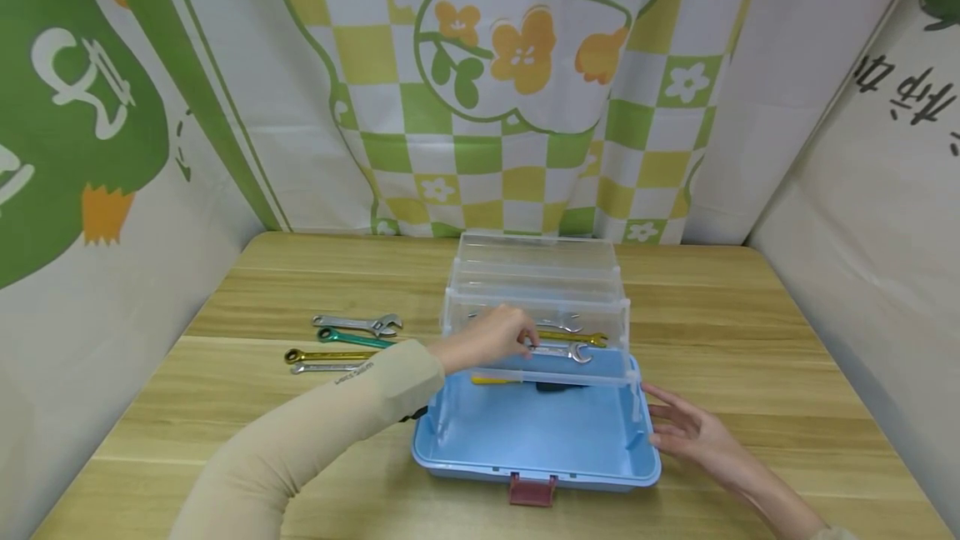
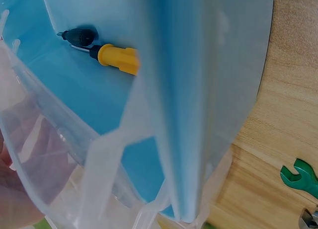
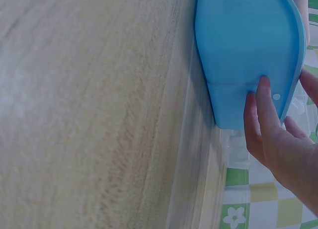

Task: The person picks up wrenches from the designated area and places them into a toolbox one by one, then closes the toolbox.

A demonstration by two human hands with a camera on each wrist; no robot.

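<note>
My left hand (image 1: 498, 336) reaches over a clear tray of the blue toolbox (image 1: 540, 432) and pinches the end of a silver open-end wrench (image 1: 579, 352). A gold wrench (image 1: 596, 339) and another silver wrench (image 1: 570, 323) lie behind it in the tray. In the left wrist view, part of that hand (image 2: 20, 189) shows behind the clear plastic. My right hand (image 1: 697, 440) touches the toolbox's right side with its fingers extended; in the right wrist view the fingertips (image 3: 266, 90) rest against the outer blue wall.
A yellow-handled screwdriver (image 2: 117, 57) and a black-handled tool (image 2: 79, 36) lie in the toolbox bottom. To its left on the table (image 1: 187, 423) are an adjustable wrench (image 1: 360, 324), a green wrench (image 1: 352, 338), a gold wrench (image 1: 330, 356) and a silver wrench (image 1: 322, 368). A reddish latch (image 1: 532, 490) hangs in front.
</note>
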